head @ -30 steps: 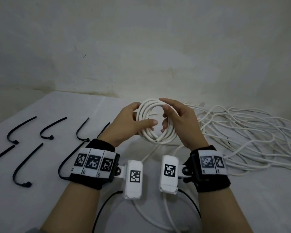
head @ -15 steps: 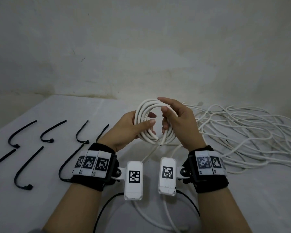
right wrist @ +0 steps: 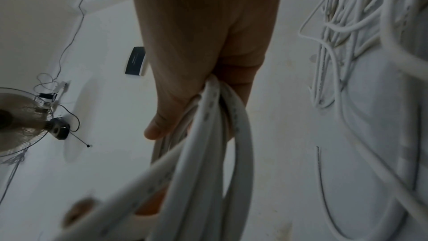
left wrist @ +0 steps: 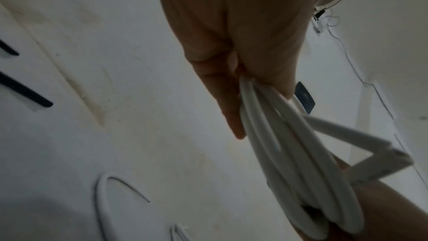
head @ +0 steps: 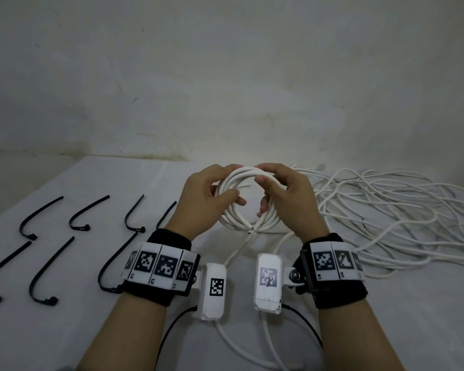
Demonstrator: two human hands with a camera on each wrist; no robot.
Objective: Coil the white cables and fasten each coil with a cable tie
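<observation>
A coil of thick white cable (head: 241, 220) is held upright above the white table (head: 413, 330), between both hands. My left hand (head: 212, 192) grips the coil's left side, thumb across the strands; the coil (left wrist: 289, 162) runs out from under its fingers in the left wrist view. My right hand (head: 284, 194) grips the right side, and the strands (right wrist: 215, 135) pass under its thumb in the right wrist view. One cut end (head: 249, 232) sticks out at the coil's bottom. Several black cable ties (head: 40, 215) lie on the table to the left.
A loose tangle of thinner white cables (head: 391, 210) sprawls over the table's right side, close to my right wrist. More white cable (head: 241, 352) runs under my forearms at the near edge. A bare wall (head: 225, 76) stands behind the table.
Both hands have shifted up round the coil towards its top, fingertips now almost meeting there. The coil has turned a little, and a short cable end now shows inside the ring.
</observation>
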